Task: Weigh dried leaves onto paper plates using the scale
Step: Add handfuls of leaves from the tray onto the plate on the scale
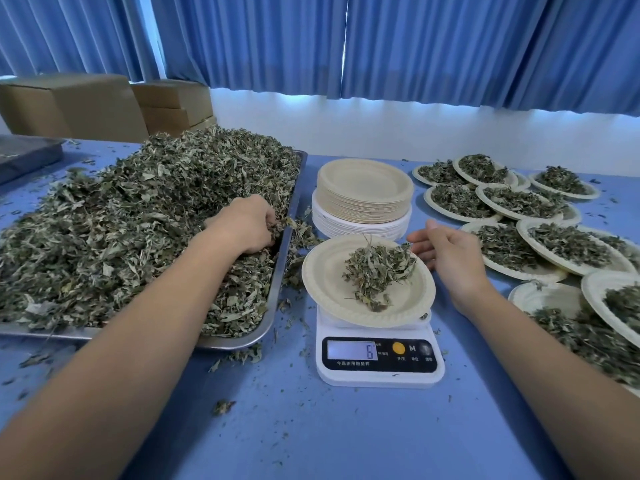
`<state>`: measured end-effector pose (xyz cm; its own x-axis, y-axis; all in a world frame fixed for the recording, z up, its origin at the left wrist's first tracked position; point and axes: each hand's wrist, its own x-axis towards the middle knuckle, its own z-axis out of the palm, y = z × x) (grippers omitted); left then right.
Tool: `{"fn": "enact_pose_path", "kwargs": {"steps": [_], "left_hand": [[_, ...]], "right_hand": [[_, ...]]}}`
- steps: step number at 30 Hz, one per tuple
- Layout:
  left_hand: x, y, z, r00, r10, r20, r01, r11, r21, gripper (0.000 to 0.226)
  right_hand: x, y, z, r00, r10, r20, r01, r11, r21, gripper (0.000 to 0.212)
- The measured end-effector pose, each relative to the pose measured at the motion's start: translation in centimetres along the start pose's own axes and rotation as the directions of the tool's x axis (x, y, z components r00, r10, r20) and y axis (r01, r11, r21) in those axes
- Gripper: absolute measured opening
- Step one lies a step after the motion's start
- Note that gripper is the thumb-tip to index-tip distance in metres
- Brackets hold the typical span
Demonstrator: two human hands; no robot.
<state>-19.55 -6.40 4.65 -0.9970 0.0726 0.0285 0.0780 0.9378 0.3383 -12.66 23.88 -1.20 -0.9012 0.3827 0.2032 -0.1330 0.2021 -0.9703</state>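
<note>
A white digital scale stands in the middle of the blue table, its display reading 6. On it lies a paper plate with a small heap of dried leaves. My left hand is dug into the big pile of dried leaves in the metal tray, fingers curled round a clump near the tray's right edge. My right hand hovers just right of the plate, fingers relaxed and holding nothing.
A stack of unused paper plates sits behind the scale. Several filled plates cover the right side of the table. Cardboard boxes stand at the back left, blue curtains behind. Loose leaf bits litter the blue table.
</note>
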Motion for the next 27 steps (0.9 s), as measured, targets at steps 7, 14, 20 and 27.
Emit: {"fn": "enact_pose_path", "kwargs": {"steps": [7, 14, 20, 27], "left_hand": [[-0.3, 0.4, -0.8, 0.998, 0.011, -0.060, -0.014, 0.999, -0.041, 0.040], [-0.9, 1.2, -1.8, 0.976, -0.002, -0.218, -0.016, 0.997, -0.078, 0.036], [-1.4, 1.9, -2.5, 0.972, 0.025, -0.232, -0.037, 0.998, -0.046, 0.047], [-1.1, 2.1, -3.6, 0.977, 0.051, -0.208, -0.069, 0.994, -0.082, 0.054]], "right_hand": [[-0.1, -0.2, 0.0, 1.000, 0.001, 0.006, -0.001, 1.000, 0.003, 0.043], [-0.1, -0.2, 0.1, 1.000, 0.000, 0.001, 0.000, 1.000, -0.003, 0.043], [-0.1, -0.2, 0.1, 1.000, 0.000, 0.002, 0.000, 1.000, -0.012, 0.043], [-0.1, -0.1, 0.1, 1.000, 0.000, 0.002, 0.000, 1.000, -0.017, 0.043]]}}
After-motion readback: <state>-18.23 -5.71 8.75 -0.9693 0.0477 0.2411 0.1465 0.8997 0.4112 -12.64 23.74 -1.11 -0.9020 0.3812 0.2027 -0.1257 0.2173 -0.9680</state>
